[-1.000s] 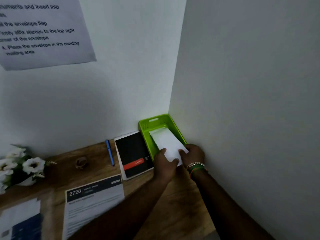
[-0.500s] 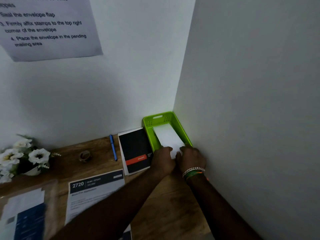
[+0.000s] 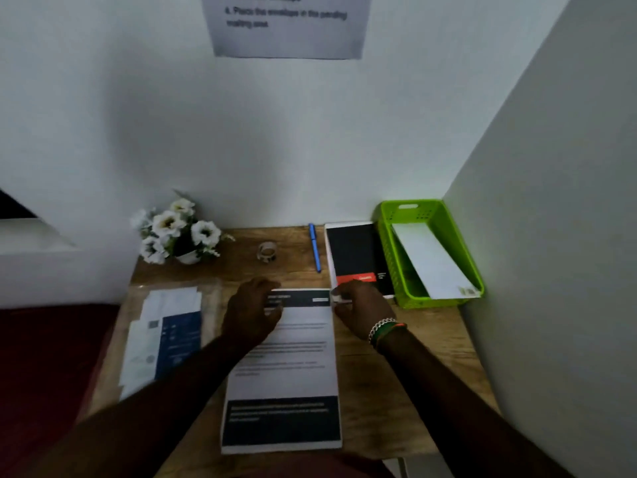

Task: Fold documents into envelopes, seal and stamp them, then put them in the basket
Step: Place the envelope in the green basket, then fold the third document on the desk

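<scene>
A stack of documents [image 3: 281, 370] was seen on the counter [image 3: 396, 374], nearest the person. The left hand [image 3: 250, 313] was laid over its far left corner, fingers loosely curved; whether anything was gripped could not be told. The right hand [image 3: 358, 310] was found at the far right corner, the sheet edge apparently pinched. Risk was judged: two sheets might be lifted together, since the stack edges lay flush. Beyond the right hand, a green basket [image 3: 387, 243] was noted, with one stamped envelope [image 3: 431, 263] leaned inside it.
</scene>
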{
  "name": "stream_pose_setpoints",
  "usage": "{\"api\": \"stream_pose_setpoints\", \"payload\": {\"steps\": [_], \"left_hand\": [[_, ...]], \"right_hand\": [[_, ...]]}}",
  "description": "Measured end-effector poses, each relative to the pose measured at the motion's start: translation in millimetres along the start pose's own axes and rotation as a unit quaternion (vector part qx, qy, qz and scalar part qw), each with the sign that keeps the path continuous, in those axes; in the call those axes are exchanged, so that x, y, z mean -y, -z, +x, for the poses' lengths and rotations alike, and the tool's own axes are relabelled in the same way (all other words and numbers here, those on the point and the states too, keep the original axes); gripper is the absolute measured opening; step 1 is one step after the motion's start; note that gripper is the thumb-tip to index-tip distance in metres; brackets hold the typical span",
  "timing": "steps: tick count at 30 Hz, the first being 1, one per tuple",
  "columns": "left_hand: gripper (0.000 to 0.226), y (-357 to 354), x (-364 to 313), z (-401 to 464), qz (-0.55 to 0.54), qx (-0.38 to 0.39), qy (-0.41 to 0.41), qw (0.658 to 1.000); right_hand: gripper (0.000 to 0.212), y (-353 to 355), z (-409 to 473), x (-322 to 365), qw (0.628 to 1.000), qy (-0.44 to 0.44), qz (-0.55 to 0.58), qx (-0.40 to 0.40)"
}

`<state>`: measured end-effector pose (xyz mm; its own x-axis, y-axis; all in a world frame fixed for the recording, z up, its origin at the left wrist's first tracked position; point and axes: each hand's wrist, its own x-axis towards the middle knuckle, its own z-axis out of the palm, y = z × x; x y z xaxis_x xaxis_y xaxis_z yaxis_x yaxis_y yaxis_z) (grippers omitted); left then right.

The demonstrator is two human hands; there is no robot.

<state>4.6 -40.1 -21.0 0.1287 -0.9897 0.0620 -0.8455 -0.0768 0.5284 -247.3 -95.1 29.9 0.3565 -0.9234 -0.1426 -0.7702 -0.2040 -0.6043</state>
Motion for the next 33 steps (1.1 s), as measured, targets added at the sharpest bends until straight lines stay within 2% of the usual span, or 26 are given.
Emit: {"api": "stream_pose_setpoints", "payload": {"steps": [3, 5, 7, 12, 16, 19, 21, 22, 24, 27, 30, 33], "left_hand": [[0.117, 17.4, 33.7, -1.1, 0.075, 0.156, 0.042, 0.984], [0.131, 25.2, 42.5, 0.9, 0.094, 0.203, 0.03, 0.974], [0.132, 28.6, 46.1, 3.7, 0.105, 0.214, 0.021, 0.971], [0.127, 28.5, 39.8, 9.5, 0.108, 0.21, 0.027, 0.971], [0.112, 31.2, 35.6, 6.1, 0.071, 0.191, 0.029, 0.979], [0.07, 32.5, 35.8, 1.3, 0.048, 0.146, 0.011, 0.988], [0.035, 36.0, 38.1, -2.9, 0.04, 0.09, -0.023, 0.995], [0.028, 38.9, 39.5, -4.5, 0.039, 0.064, -0.039, 0.996], [0.03, 44.1, 42.2, -7.4, 0.023, 0.041, -0.051, 0.998], [0.034, 47.3, 46.2, -12.7, -0.003, 0.051, -0.084, 0.995], [0.029, 42.5, 54.2, -19.9, 0.001, 0.106, -0.091, 0.99], [0.046, 34.6, 61.4, -26.6, 0.046, 0.163, -0.065, 0.983]], "right_hand": [[0.056, -35.8, 10.2, 14.2, 0.993, 0.019, -0.103, 0.057], [0.074, -51.7, 17.4, 20.0, 0.982, 0.017, -0.17, 0.076], [0.084, -59.4, 25.2, 23.4, 0.974, 0.002, -0.209, 0.088], [0.087, -61.9, 37.9, 22.3, 0.968, -0.008, -0.24, 0.073], [0.073, -59.3, 42.7, 23.3, 0.969, -0.014, -0.232, 0.083], [0.055, -60.2, 41.2, 24.4, 0.971, -0.009, -0.229, 0.075], [0.043, -61.0, 38.6, 25.7, 0.979, 0.004, -0.2, 0.035], [0.036, -60.8, 36.7, 26.6, 0.984, 0.018, -0.178, 0.005], [0.03, -59.2, 32.0, 27.7, 0.988, 0.054, -0.134, -0.05], [0.033, -56.9, 20.1, 29.0, 0.983, 0.094, -0.144, -0.069], [0.029, -60.9, 10.2, 23.2, 0.978, 0.102, -0.178, -0.026], [0.033, -66.8, 3.1, 16.4, 0.976, 0.077, -0.199, 0.039]]}}
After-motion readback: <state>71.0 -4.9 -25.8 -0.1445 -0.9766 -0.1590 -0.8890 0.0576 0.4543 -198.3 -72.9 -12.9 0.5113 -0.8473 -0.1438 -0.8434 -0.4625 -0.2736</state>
